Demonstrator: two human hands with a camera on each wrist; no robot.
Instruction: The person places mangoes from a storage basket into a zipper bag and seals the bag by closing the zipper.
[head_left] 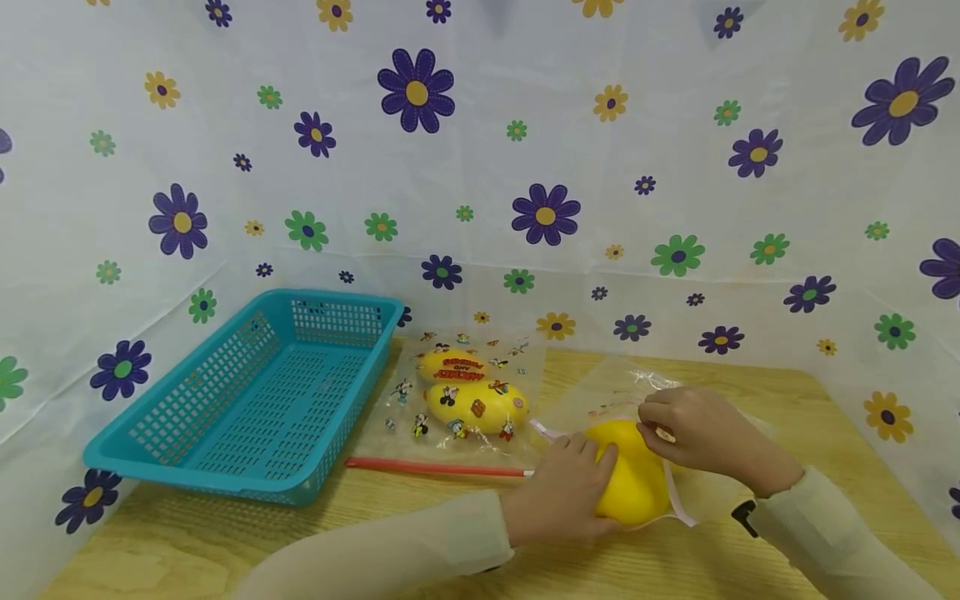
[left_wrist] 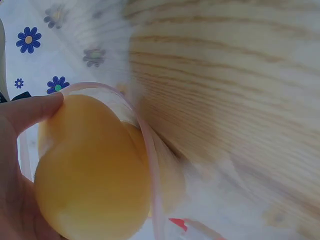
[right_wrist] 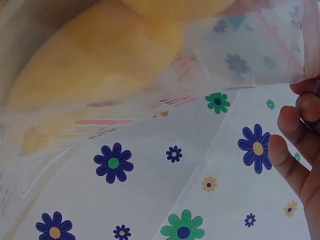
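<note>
My left hand (head_left: 558, 492) grips a smooth yellow mango-like fruit (head_left: 630, 477) at the pink-edged mouth of a clear zip bag (head_left: 681, 502). In the left wrist view, the thumb lies along one side of the fruit (left_wrist: 95, 175) and the bag's pink strip (left_wrist: 150, 165) loops around it. My right hand (head_left: 697, 432) pinches the bag's edge, its fingers curled. Through the plastic in the right wrist view shows another yellow fruit (right_wrist: 100, 55). How far the held fruit sits inside the bag I cannot tell.
A second clear bag (head_left: 442, 442) with cartoon prints and two yellow fruits (head_left: 480, 406) lies behind my left hand. Along its near edge runs a red strip (head_left: 442, 468). At the left stands a blue plastic basket (head_left: 195, 481). A flowered sheet (head_left: 480, 150) encloses the wooden table (head_left: 360, 558).
</note>
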